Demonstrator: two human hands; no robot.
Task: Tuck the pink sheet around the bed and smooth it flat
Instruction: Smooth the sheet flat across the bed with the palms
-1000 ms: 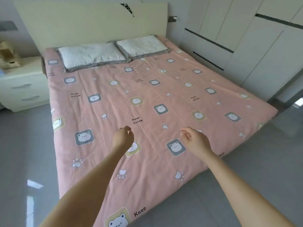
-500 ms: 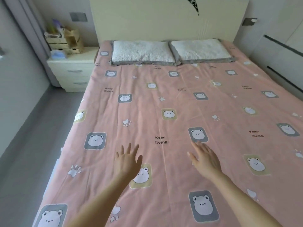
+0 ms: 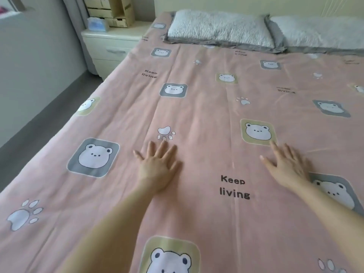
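Observation:
The pink sheet (image 3: 201, 115), printed with bears, paw prints and "Keep living", covers the whole bed and lies mostly flat with faint lengthwise creases. My left hand (image 3: 157, 166) rests palm down on it with fingers spread, just below a white paw print. My right hand (image 3: 287, 164) also lies flat on the sheet, fingers apart, its fingertips at the lower edge of a yellow bear patch. Neither hand holds any cloth. The bed's foot and right side are out of view.
Two fluffy white pillows, the left one (image 3: 218, 28) and the right one (image 3: 323, 32), lie at the headboard. A cream nightstand (image 3: 110, 42) with cardboard boxes (image 3: 112, 10) stands at the far left. Grey floor (image 3: 41, 119) runs along the bed's left side beside a wall.
Both hands opened from loose fists and came down flat onto the sheet. My view moved closer over the bed and turned left, and both hands slid further up toward the pillows.

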